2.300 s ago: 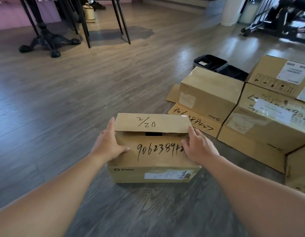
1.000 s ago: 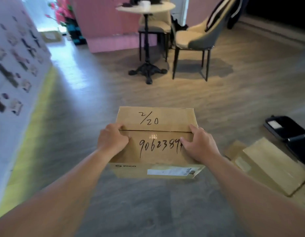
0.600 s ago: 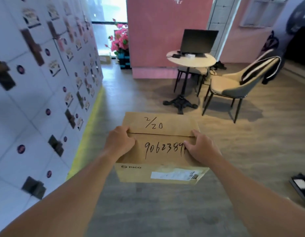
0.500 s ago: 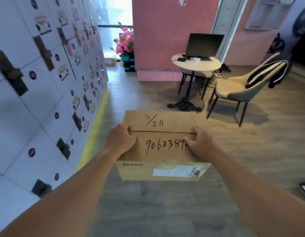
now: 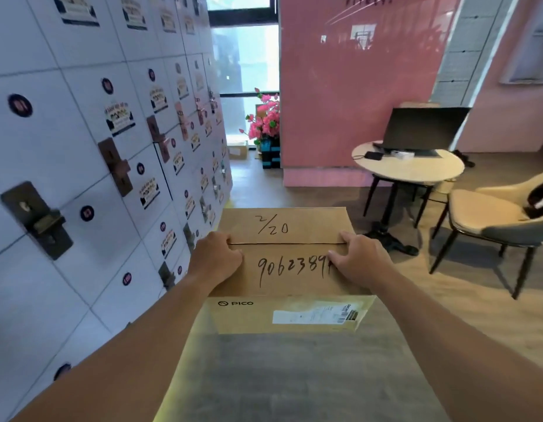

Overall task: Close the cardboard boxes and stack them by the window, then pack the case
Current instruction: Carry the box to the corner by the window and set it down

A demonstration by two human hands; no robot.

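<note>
A closed cardboard box [image 5: 283, 226], marked "2/20" and a handwritten number, hangs in the air in front of me, carried between both hands. My left hand [image 5: 217, 258] grips its left top edge with curled fingers. My right hand [image 5: 360, 258] grips the right top edge, covering the number's last digits. The top flaps lie flat and meet at a seam. A window [image 5: 244, 56] shows at the far end of the corridor, with another cardboard box [image 5: 238, 150] on the floor below it.
A wall of white lockers [image 5: 81, 147] runs close along my left. A pink wall [image 5: 355, 86] stands ahead on the right, with pink flowers [image 5: 264, 120] at its corner. A round table [image 5: 408, 169] with a laptop and a chair [image 5: 492, 214] stand on the right.
I lifted the box off the floor and turned left away from the other boxes. I have since moved toward the corridor by the lockers; both hands keep their hold.
</note>
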